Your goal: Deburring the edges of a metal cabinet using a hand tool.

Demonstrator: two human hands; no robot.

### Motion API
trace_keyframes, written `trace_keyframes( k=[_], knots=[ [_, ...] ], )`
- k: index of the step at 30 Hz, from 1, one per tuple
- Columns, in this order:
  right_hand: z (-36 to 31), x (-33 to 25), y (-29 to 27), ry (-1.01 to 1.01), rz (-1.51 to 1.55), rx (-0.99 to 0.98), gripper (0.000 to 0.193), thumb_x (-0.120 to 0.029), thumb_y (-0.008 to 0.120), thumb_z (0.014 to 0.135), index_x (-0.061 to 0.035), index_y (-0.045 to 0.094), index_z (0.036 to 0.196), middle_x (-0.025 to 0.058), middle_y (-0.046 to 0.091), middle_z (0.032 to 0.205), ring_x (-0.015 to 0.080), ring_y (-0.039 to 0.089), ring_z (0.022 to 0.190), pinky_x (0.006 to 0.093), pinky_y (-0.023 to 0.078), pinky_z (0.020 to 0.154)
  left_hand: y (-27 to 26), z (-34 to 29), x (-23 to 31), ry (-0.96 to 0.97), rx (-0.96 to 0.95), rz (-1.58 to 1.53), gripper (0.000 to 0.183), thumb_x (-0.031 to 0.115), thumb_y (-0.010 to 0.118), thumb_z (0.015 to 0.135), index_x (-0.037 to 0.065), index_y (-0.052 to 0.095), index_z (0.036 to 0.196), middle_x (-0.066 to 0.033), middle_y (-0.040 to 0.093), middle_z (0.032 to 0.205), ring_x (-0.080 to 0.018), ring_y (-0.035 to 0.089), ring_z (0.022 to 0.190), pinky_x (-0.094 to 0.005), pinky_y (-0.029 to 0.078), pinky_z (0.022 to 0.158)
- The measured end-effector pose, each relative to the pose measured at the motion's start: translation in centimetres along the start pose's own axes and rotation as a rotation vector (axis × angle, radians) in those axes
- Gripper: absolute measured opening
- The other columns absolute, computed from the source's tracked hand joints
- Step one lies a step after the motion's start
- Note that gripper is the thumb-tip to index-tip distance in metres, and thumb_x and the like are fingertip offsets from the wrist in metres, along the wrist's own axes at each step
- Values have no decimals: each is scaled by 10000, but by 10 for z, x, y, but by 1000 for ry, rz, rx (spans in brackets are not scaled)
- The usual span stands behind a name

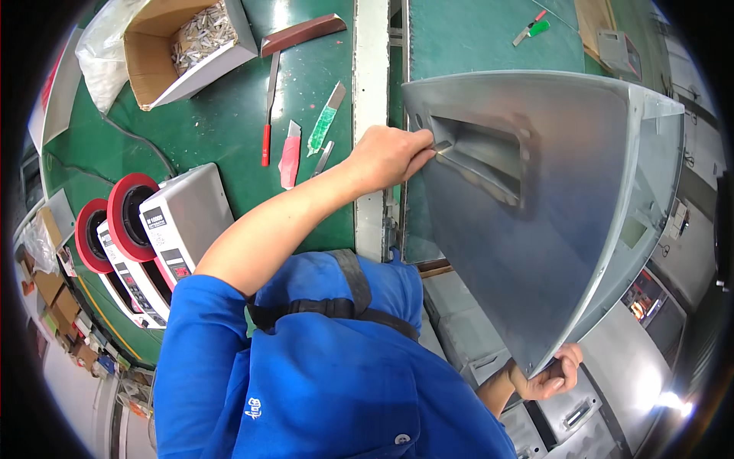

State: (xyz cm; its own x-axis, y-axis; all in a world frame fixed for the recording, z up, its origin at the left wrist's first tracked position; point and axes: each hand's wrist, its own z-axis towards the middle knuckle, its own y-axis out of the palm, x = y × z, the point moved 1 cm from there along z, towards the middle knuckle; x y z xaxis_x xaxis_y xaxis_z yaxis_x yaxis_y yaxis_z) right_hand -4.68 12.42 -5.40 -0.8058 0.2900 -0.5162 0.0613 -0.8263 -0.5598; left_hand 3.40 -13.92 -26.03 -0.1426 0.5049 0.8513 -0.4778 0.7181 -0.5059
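Observation:
A large grey sheet-metal housing [527, 252] stands tilted on my right, with a recessed rectangular cutout [485, 157] in its facing side. At the cutout's left corner my left hand [394, 157] is closed in a pinch. Between its fingertips sits something small and pale, too small to name. My right hand [552, 375] grips the housing by its lowest corner, fingers curled around the edge. Left of my left hand, on the green bench, lie a blade with a green-wrapped handle [323, 130], a pink-wrapped blade [290, 159] and a thin metal blade [324, 157].
A cardboard box [145, 65] of small metal pieces stands at the far left, near a red-handled file [266, 141] and a brown bar [304, 35]. White machines with red reels [131, 218] stand at left. More small tools [531, 30] lie on the far right bench.

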Motion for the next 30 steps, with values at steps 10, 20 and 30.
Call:
trace_keyframes(
  k=[10,20,30],
  knots=[
    [-1,1,1,-3,22,24,242,-241,301,823,-58,451,876,82,431,617,195,371,650,329,292,611,-21,8,16,186,-286,213,76,100,471,737,44,429,766,-92,524,613,-277,560,562,-378,430,464],
    [0,1,1,-20,24,29,251,-238,299,832,-48,458,867,92,439,612,192,372,646,322,291,610,-19,11,12,350,-257,286,136,48,508,634,38,403,719,-70,463,556,-250,537,500,-357,407,413],
    [0,0,3,-15,44,42,255,-230,311,835,-23,455,869,99,418,591,190,374,642,311,295,601,-19,-4,-6,-104,85,-193,153,197,512,812,50,497,853,-84,550,618,-259,559,540,-335,421,486]
  ],
)
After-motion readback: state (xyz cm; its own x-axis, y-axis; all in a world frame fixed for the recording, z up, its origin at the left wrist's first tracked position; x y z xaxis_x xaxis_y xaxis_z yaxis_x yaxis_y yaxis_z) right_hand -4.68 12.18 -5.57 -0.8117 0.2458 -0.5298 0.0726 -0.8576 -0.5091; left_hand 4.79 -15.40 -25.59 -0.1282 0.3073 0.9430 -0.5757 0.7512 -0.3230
